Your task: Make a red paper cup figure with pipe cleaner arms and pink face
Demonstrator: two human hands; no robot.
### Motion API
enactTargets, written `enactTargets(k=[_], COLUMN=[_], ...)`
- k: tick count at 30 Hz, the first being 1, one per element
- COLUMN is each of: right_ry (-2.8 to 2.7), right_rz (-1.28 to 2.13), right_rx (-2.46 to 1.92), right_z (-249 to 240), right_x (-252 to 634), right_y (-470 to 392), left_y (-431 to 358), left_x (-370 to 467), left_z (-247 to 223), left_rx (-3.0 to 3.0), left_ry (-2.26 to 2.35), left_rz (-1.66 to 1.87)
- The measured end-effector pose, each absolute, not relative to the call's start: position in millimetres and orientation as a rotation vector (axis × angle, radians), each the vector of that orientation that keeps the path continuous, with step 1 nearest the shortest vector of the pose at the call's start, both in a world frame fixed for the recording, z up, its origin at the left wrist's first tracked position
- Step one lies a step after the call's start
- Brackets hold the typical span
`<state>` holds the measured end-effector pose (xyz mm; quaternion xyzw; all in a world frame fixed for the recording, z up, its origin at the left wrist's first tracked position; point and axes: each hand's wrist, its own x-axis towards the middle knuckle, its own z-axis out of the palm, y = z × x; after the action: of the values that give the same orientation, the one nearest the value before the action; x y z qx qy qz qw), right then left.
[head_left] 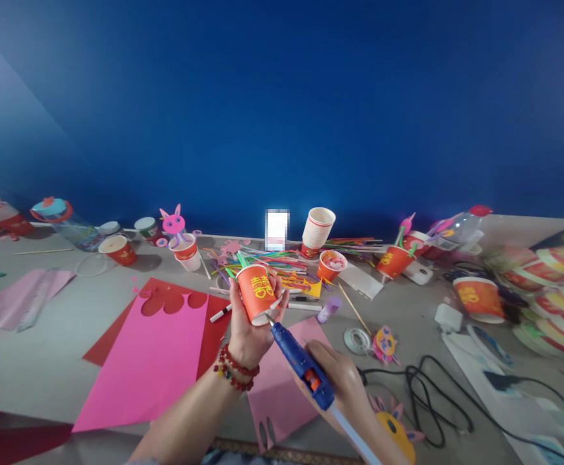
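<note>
In my left hand (pixel 250 339) is a red paper cup (pixel 255 290) with yellow characters, tilted so its bottom rim faces me. Green strips (pixel 242 259) stick out beyond its far end. My fingers wrap around the cup from below and the right side. My right hand (pixel 335 371) grips a blue hot glue gun (pixel 297 355), with a long pale glue stick (pixel 352 434) coming out of its back. The gun's metal nozzle points at the cup's bottom rim; whether it touches I cannot tell.
Pink paper (pixel 151 361) with round cut-outs lies over red paper (pixel 112 332). A stack of white cups (pixel 319 227), a pink bunny figure in a cup (pixel 185 250) and many pipe cleaners (pixel 286 261) line the back. A black cable (pixel 422 394) coils at the right.
</note>
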<state>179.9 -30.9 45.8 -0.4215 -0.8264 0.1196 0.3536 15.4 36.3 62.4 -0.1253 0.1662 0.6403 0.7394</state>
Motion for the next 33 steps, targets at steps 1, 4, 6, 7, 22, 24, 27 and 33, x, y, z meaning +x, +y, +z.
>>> enactTargets(k=[1, 4, 6, 7, 22, 24, 27, 33], right_ry=[-2.14, -2.137, -2.133, -2.135, -2.138, -2.128, -2.131, -2.127], right_rz=[0.313, 0.31, 0.303, 0.306, 0.285, 0.283, 0.316, 0.367], right_rx=[-1.089, -1.082, -1.086, -1.09, -1.092, -1.093, -1.095, -1.104], right_z=[45.8, 45.1, 44.2, 43.9, 44.0, 44.8, 46.5, 47.8], right_x=[179.8, 179.8, 180.1, 180.2, 179.5, 179.8, 180.5, 181.0], right_y=[-30.8, -30.7, -30.8, -30.8, -30.8, -30.8, -31.0, -32.1], left_y=[36.5, 37.2, 37.6, 37.7, 37.0, 37.1, 36.9, 35.4], left_x=[15.4, 15.6, 15.7, 15.8, 15.9, 16.1, 16.6, 17.3], left_z=[62.3, 62.0, 61.9, 62.0, 62.1, 62.7, 63.4, 66.2], left_rx=[-0.278, -0.285, -0.285, -0.285, -0.282, -0.269, -0.241, -0.192], left_ry=[0.366, 0.371, 0.369, 0.368, 0.36, 0.359, 0.353, 0.363], left_rz=[1.405, 1.405, 1.404, 1.404, 1.407, 1.412, 1.422, 1.46])
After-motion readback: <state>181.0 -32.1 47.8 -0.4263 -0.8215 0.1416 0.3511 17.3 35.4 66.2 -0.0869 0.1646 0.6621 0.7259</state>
